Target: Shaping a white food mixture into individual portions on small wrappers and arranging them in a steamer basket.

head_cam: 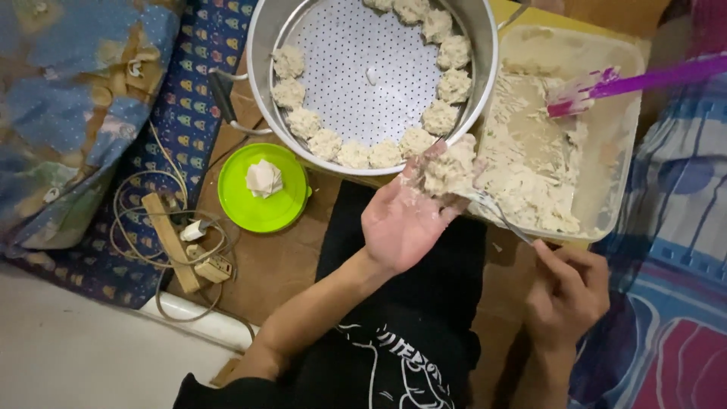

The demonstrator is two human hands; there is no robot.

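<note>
Head view looks straight down on someone sitting on the floor in a black printed shirt, working over a sheet of brown cardboard (280,261) laid as a mat. Their left hand (405,220) is turned palm up, fingers loosely cupped under a rough lump of pale filling (449,168) resting at the fingertips. Their right hand (568,291), nearer and to the right, pinches the handle of a thin metal spoon (496,212) whose tip touches that lump.

Far from them stands a round metal steamer pot (485,45) with a perforated white tray inside; small pale dumplings (386,154) sit in a ring along the tray's edge. Just right of the pot is a clear rectangular plastic tub (628,91) smeared with the same pale mixture, and a purple spatula (606,85) rests in it.

Left of the hands, a bright green round plastic lid (261,208) lies on the cardboard with a small stack of pale wrappers (263,179) on it. Further left, a wooden power strip with tangled cream cables (178,238) sits on a dark blue patterned mat (193,98). A plaid cloth lies at the right.
</note>
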